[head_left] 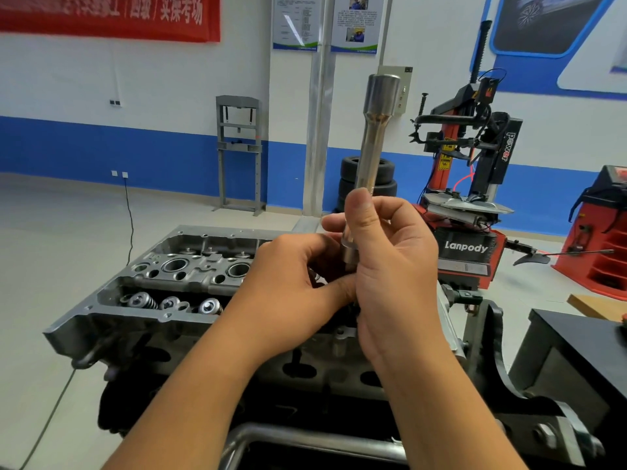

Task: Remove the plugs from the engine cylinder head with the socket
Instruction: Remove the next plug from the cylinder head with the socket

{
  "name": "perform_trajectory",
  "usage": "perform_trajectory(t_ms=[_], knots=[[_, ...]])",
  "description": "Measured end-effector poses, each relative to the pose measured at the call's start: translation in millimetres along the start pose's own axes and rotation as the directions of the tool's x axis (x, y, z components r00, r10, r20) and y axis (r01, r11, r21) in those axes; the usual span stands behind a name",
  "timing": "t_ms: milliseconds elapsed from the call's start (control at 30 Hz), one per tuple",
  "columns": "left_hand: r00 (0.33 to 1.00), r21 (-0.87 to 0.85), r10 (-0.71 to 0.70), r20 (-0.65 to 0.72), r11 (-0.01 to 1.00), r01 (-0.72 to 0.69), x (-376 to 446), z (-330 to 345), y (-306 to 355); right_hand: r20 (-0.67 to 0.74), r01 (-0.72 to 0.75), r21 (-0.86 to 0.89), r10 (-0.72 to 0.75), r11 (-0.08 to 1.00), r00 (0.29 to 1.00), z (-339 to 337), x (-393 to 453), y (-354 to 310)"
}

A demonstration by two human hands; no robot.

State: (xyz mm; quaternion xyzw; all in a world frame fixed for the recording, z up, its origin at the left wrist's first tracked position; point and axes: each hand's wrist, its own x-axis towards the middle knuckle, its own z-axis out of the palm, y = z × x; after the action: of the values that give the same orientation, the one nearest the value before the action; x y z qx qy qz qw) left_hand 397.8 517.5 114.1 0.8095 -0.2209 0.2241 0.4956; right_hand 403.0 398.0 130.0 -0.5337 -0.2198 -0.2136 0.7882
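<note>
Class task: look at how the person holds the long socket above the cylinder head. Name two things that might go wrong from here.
1. The right hand grips the socket only near its lower end; it may tip or slip.
2. The left hand fingers something hidden at that end; if dropped, it may fall into the cylinder head with its open bores.

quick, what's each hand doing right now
Left hand: fingers curled at the bottom end of the long silver metal socket; what they pinch is hidden.
Right hand: grips the socket, held upright.
</note>
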Motion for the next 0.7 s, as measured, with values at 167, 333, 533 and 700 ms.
perform_trajectory(t_ms=[167, 333, 533, 700], knots=[[0.989, -0.128, 0.004, 0.148, 0.992, 0.016, -1.7, -5.4, 1.4, 0.008, -0.013, -0.021, 0.013, 1.0, 1.0, 0.9, 2.1, 1.2], [1.0, -0.041, 0.014, 0.027, 0.999, -0.013, -1.2, 1.1, 1.1, 0.011, -0.056, 0.039, 0.055, 0.998, 0.998, 1.1, 2.2, -0.9], [0.996, 0.018, 0.013, -0.084, 1.0, -0.011, -0.5, 3.7, -1.1, 0.027, -0.046, 0.02, 0.045, 0.999, 0.999, 1.5, 0.8, -1.3], [0.994, -0.076, 0.009, 0.106, 0.997, -0.001, -0.7, -2.9, -1.3, 0.02, -0.023, -0.016, 0.024, 1.0, 1.0, 2.1, 0.6, -1.1]])
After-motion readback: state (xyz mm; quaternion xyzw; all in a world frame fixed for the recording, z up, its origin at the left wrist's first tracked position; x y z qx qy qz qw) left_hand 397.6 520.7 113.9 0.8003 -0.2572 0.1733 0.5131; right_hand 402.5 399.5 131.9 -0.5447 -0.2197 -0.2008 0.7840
